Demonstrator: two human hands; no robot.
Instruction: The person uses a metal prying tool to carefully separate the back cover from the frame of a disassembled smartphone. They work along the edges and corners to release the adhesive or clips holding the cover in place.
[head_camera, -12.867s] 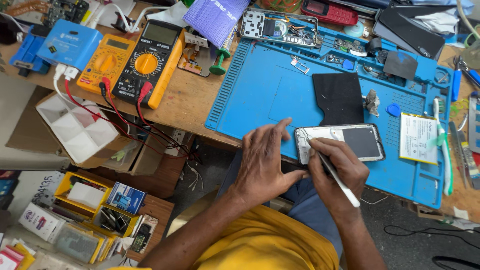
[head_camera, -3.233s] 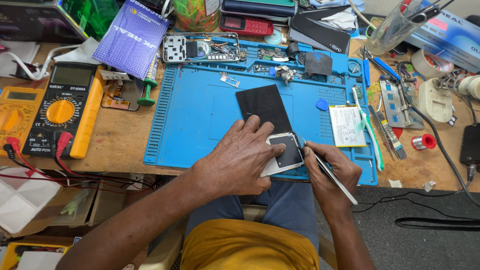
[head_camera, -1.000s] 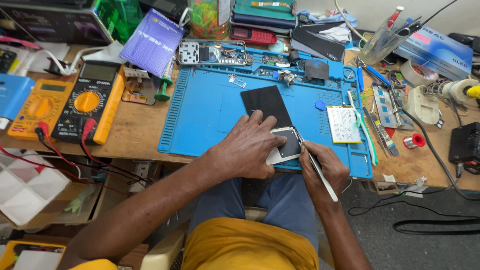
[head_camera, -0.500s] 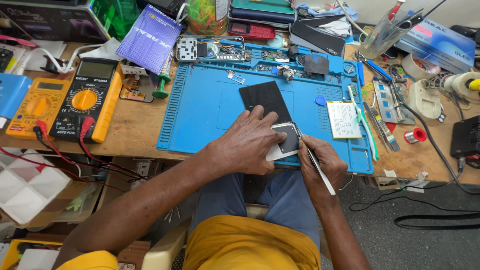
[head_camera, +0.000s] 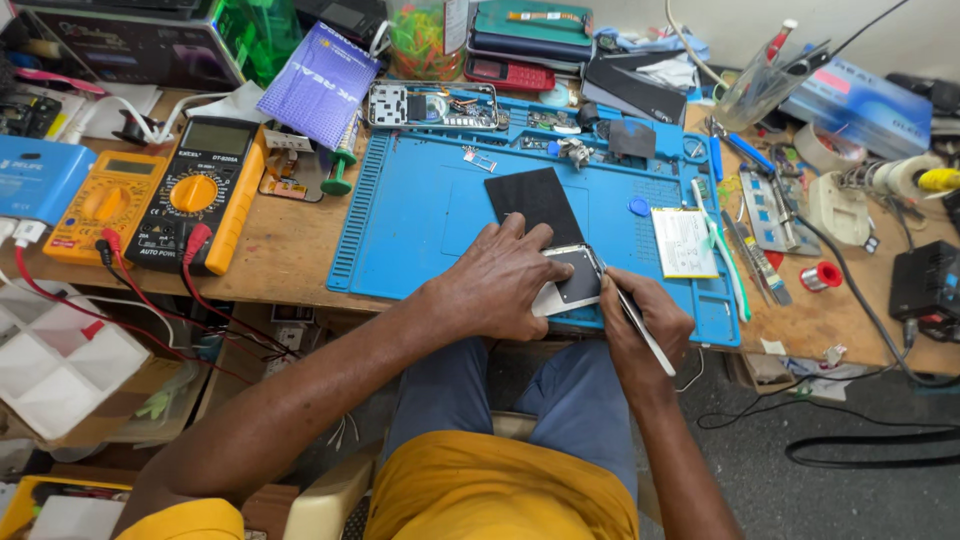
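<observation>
My left hand (head_camera: 500, 280) presses down on a white-framed phone (head_camera: 570, 283) lying at the near edge of the blue work mat (head_camera: 420, 220). My right hand (head_camera: 640, 325) holds a thin white-handled tool (head_camera: 640, 330), its tip touching the phone's right edge. A black rectangular panel (head_camera: 535, 203) lies on the mat just behind the phone. A white battery (head_camera: 683, 242) lies to the right of it, next to a green-white toothbrush (head_camera: 725, 255).
Two multimeters, yellow-black (head_camera: 200, 195) and orange (head_camera: 90, 200), sit at the left with red leads hanging. An opened phone board (head_camera: 430, 105) lies at the mat's back edge. Tools, solder roll (head_camera: 820, 275) and tape rolls crowd the right. A white compartment box (head_camera: 55, 365) sits lower left.
The view has shifted slightly. My hands stay on the phone, the tool's tip working along its right edge. Compared with the oldest frame, the phone is turned and sits nearer the mat's middle.
</observation>
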